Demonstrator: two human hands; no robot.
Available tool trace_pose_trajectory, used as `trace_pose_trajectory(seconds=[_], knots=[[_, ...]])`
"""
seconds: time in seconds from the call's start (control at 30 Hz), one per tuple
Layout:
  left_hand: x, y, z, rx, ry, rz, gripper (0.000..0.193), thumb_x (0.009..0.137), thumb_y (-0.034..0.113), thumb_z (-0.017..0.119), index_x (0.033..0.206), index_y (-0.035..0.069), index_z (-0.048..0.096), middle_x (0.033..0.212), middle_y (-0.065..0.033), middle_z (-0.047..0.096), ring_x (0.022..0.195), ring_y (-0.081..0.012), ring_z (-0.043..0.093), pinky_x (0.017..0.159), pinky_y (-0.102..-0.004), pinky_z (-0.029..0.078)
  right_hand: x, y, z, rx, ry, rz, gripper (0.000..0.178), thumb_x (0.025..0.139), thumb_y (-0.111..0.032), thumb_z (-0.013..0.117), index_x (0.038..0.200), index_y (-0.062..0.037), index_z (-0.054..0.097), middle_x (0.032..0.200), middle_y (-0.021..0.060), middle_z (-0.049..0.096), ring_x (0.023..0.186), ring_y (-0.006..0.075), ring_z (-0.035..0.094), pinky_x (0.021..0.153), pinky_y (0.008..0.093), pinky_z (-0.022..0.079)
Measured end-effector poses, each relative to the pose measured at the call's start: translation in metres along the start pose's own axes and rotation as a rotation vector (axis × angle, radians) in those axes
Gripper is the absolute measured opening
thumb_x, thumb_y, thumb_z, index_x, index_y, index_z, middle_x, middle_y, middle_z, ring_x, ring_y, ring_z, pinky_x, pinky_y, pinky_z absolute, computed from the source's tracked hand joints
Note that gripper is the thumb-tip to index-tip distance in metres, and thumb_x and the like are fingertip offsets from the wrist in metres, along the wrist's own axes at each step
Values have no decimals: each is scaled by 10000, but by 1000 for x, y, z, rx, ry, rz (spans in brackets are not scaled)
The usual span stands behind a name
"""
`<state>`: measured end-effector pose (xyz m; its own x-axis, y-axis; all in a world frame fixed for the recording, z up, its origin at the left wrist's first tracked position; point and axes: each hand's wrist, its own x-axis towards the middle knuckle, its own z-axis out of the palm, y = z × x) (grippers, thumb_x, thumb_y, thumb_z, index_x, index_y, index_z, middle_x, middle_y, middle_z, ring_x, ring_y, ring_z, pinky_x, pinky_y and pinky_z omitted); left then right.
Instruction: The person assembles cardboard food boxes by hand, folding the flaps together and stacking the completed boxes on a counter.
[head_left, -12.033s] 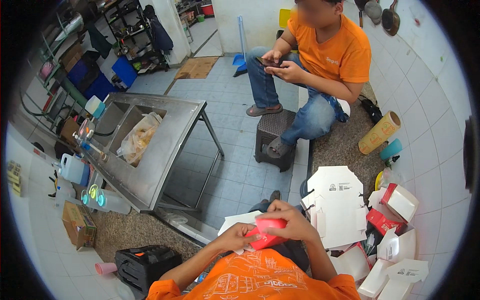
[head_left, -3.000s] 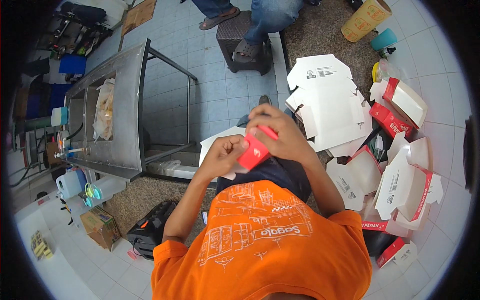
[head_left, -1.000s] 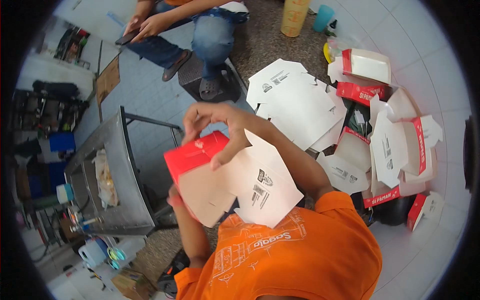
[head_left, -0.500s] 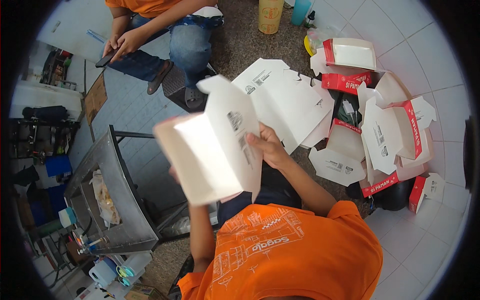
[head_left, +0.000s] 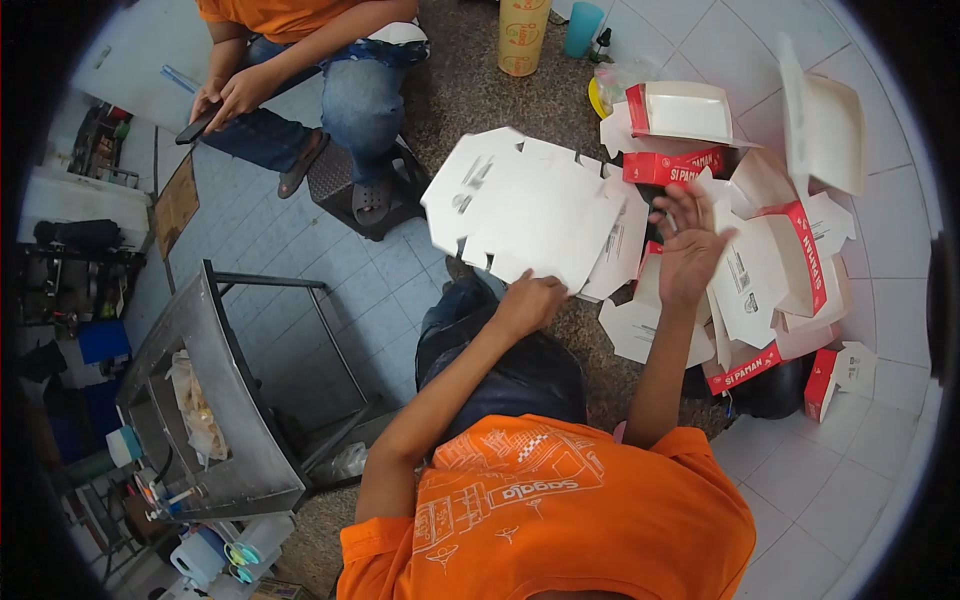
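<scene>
My left hand (head_left: 533,305) pinches the near edge of a flat white cardboard box blank (head_left: 545,205), which has cut flaps and small dark print. More flat blanks (head_left: 622,240) lie partly under it, on the dark speckled surface. My right hand (head_left: 690,248) is raised with its fingers spread and nothing in it, just left of a heap of folded red-and-white boxes (head_left: 765,275). Beyond the heap, at the upper right, a folded box (head_left: 825,120) stands tilted with its lid up; whether it touches the heap or is in the air, I cannot tell.
A yellow cup (head_left: 522,38), a blue cup (head_left: 582,30) and a small dark bottle (head_left: 601,45) stand at the back. Another person (head_left: 300,90) sits at the far left, holding a phone (head_left: 196,126). A metal stand (head_left: 225,400) is at my left.
The folded box has left my hands and is now at the upper right. My left hand has moved onto a flat blank, and my right hand has moved right and opened.
</scene>
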<state>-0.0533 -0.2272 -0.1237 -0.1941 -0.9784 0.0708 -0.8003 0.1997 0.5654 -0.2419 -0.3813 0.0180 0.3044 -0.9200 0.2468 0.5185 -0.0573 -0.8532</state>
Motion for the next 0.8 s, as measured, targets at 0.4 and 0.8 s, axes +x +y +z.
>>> trace_pose_trajectory(seconds=[0.4, 0.8], knots=[[-73, 36, -77, -374, 279, 17, 368, 870, 76, 770, 1234, 80, 715, 1334, -115, 686, 1221, -333, 652, 1030, -425, 520, -54, 91, 56, -419, -123, 421, 617, 914, -12, 565, 1523, -57, 477, 1124, 130, 727, 874, 166, 712, 725, 262, 559], [-216, 10, -211, -1375, 1062, -748, 464, 1010, 160, 670, 1414, -12, 519, 1360, -128, 650, 1251, -236, 634, 1054, -419, 520, -91, 84, 171, -754, -882, -429, 421, 894, -39, 629, 1241, -241, 756, 1214, -19, 755, 1246, 215, 626, 1160, 477, 376]])
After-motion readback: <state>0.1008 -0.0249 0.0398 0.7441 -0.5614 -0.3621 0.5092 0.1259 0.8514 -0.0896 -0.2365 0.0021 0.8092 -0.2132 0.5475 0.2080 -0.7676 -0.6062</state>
